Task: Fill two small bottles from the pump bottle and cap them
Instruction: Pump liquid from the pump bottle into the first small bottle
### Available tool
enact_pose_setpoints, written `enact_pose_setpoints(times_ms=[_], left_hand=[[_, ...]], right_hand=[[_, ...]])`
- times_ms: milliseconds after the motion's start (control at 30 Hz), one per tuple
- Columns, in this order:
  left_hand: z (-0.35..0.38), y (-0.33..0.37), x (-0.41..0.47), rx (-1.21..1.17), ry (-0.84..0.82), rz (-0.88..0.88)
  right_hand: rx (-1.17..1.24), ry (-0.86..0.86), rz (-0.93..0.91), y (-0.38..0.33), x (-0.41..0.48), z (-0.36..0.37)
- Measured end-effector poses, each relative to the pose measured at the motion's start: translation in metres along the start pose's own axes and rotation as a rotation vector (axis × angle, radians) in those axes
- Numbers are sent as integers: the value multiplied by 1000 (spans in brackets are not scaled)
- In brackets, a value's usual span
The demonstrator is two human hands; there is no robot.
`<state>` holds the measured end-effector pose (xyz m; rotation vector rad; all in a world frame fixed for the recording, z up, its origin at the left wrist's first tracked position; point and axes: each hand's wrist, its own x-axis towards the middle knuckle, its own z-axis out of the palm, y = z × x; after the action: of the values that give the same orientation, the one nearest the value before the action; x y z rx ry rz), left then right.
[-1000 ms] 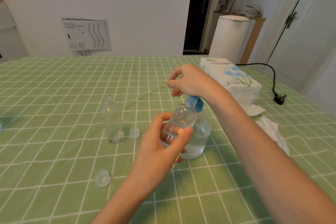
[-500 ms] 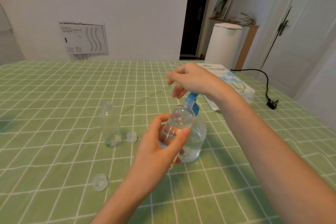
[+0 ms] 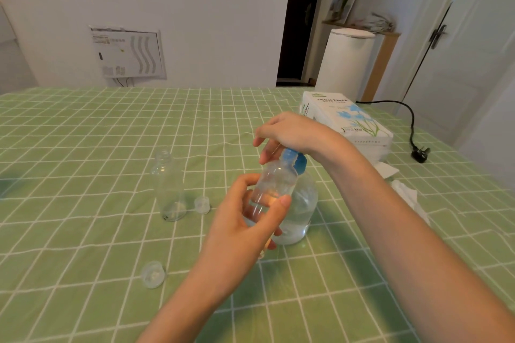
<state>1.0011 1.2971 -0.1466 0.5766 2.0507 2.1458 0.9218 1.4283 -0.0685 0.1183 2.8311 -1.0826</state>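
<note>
- The table under its green, white-checked cloth (image 3: pixel 83 147) is laid out as it was a second ago; nothing standing on it has shifted.
- A white cardboard tissue box with blue flowers (image 3: pixel 348 120) sits at the far right, well apart from the work.
- The clear round pump bottle with a blue pump head (image 3: pixel 303 209) stands at centre, partly full.
- The right hand (image 3: pixel 289 131) stays over the pump head, palm on top. Its fingers, curled down a second ago, now hang loosely straightened and grip nothing, likely the release between strokes.
- The left hand (image 3: pixel 245 225) keeps thumb and fingers wrapped round a small clear plastic bottle (image 3: pixel 276 181), its mouth tilted up to the blue nozzle. A shallow pool of liquid shows low inside, so filling looks far from finished.
- A second small clear bottle (image 3: pixel 168 189) stands upright, uncapped and apparently empty, to the left.
- Two small translucent caps wait unused: one (image 3: pixel 202 205) just beside that bottle, the other (image 3: pixel 152 274) nearer the onlooker.
</note>
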Motion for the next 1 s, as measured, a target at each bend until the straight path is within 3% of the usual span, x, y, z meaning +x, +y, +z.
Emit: enact_pose_setpoints(times_ms=[367,1000], left_hand=[[0,0,0,25,-4,23],[-1,-3,0,24,5,12]], right_hand=[[-29,68,-27,-2,1,-7],[8,18,-3,1,2,0]])
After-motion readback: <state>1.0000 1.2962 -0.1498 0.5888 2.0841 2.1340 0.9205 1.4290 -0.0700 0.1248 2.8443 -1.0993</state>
